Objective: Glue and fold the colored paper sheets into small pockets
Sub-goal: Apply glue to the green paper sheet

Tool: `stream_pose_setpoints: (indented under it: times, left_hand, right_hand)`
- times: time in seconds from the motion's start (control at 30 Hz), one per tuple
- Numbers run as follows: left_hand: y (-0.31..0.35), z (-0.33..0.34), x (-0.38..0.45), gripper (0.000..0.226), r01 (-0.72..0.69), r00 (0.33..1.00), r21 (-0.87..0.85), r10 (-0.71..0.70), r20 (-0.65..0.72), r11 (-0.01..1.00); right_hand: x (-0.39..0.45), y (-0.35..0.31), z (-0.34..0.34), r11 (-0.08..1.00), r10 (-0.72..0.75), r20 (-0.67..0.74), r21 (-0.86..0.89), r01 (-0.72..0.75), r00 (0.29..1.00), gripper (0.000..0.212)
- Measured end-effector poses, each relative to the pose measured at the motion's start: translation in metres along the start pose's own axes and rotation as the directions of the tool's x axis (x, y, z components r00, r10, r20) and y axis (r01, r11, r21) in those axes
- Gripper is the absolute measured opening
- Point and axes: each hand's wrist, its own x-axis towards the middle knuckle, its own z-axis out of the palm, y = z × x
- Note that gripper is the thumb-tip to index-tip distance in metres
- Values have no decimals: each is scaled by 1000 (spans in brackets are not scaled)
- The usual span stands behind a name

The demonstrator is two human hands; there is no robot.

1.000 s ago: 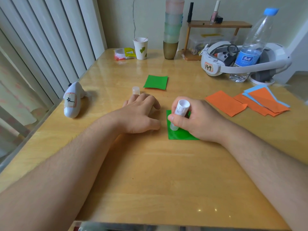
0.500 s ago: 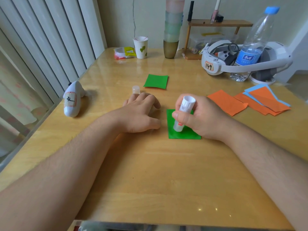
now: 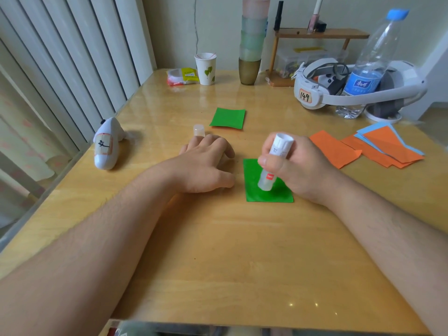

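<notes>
A green paper sheet (image 3: 254,190) lies flat on the wooden table (image 3: 218,251) in front of me. My right hand (image 3: 298,170) grips a white glue stick (image 3: 275,161), tilted, its clear tip pressed onto the sheet near its middle. My left hand (image 3: 206,166) rests palm down on the table just left of the sheet, fingers spread, thumb close to the sheet's left edge. The glue stick's cap (image 3: 198,130) stands behind my left fingers. A second green piece (image 3: 228,118) lies farther back. Orange and blue sheets (image 3: 378,149) are piled at the right.
A white toy-like object (image 3: 108,144) lies at the left edge by the blinds. At the back stand a paper cup (image 3: 205,69), stacked cups (image 3: 252,44), a wooden shelf (image 3: 320,35), a white headset (image 3: 351,88) and a water bottle (image 3: 371,64).
My right hand has slid the glue stick down and right across the green sheet, from its left edge toward its middle. My left hand has stayed put.
</notes>
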Motion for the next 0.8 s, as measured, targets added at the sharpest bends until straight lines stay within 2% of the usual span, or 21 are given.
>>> stream_pose_setpoints:
  times: [0.1,0.23,0.33,0.4,0.47,0.53,0.7,0.8]
  left_hand:
    - [0,0,0,53,0,1000,4,0,-9,1000]
    - [0,1,0,52,-3,1000,14,4,-12,1000]
    - [0,1,0,49,-3,1000,22,3,-13,1000]
    - [0,1,1,48,-5,1000,21,6,-14,1000]
    - [0,1,0,48,-6,1000,24,6,-16,1000]
    - [0,1,0,51,-2,1000,15,2,-14,1000]
    - [0,0,0,54,-1,1000,8,1,-13,1000]
    - [0,1,0,52,-2,1000,10,3,-15,1000]
  right_hand:
    - [-3,3,4,990,36,64,-135,-27,997,20]
    - [-4,0,12,973,-1,116,-229,27,993,22]
    - [-6,-4,15,966,-36,153,-248,74,988,21]
    - [-5,-5,17,980,-46,158,-186,75,986,20]
    - [-3,-5,14,998,-45,92,-41,49,995,19]
    - [0,-4,7,999,-31,25,19,30,999,19]
    - [-3,3,6,982,18,78,-186,-3,997,28]
    - [-4,2,12,975,-13,110,-217,36,994,28]
